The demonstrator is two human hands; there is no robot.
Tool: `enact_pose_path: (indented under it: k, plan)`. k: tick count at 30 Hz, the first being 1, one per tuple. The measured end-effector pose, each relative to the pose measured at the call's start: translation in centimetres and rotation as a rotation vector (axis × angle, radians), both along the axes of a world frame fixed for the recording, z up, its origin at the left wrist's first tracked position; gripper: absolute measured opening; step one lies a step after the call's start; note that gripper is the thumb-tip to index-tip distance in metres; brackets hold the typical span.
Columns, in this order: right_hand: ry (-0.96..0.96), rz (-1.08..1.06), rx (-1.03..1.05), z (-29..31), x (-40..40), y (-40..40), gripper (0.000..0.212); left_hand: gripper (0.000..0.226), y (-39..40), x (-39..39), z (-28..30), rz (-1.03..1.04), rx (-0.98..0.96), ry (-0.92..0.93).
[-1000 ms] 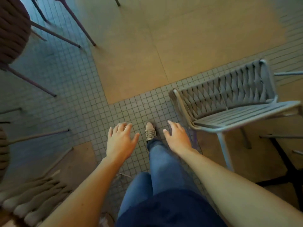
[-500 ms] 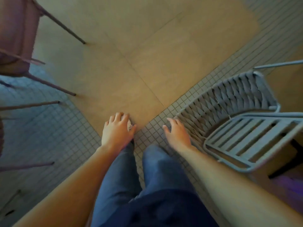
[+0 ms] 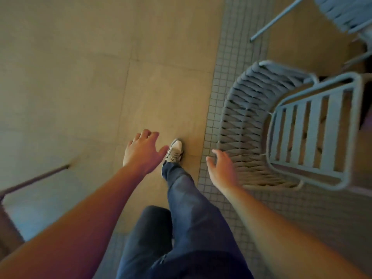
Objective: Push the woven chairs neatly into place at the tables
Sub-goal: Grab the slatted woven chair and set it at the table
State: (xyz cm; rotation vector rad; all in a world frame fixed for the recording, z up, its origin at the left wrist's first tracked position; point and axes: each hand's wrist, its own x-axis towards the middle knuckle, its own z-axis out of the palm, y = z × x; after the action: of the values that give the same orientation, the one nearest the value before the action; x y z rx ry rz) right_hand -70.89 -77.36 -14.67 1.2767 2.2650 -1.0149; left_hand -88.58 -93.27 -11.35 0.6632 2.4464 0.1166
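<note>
Woven chair (image 3: 251, 125) sits right of centre on the tiled strip, its curved back toward the person and slatted seat (image 3: 314, 133) pointing right; right hand (image 3: 222, 170) spread wide and empty just beside the back, contact unclear, left hand (image 3: 144, 152) open over bare floor, holding nothing. Risk: a one-handed shove at that near end could swing the chair crooked, or its legs could snag on the tile joints
</note>
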Motion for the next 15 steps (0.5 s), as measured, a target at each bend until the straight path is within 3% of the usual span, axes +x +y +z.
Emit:
enact_pose_path:
  k: [7,15]
  plan:
    - [-0.029,-0.452,-0.012,0.4,-3.9,4.6,0.046,0.059,12.3,-9.6,-0.3,-0.316,0.014,-0.029]
    - [0.04,-1.182,-0.164,-1.5,-5.9,6.7,0.035,0.048,26.0,-13.4,-4.1,-0.388,-0.068,-0.373]
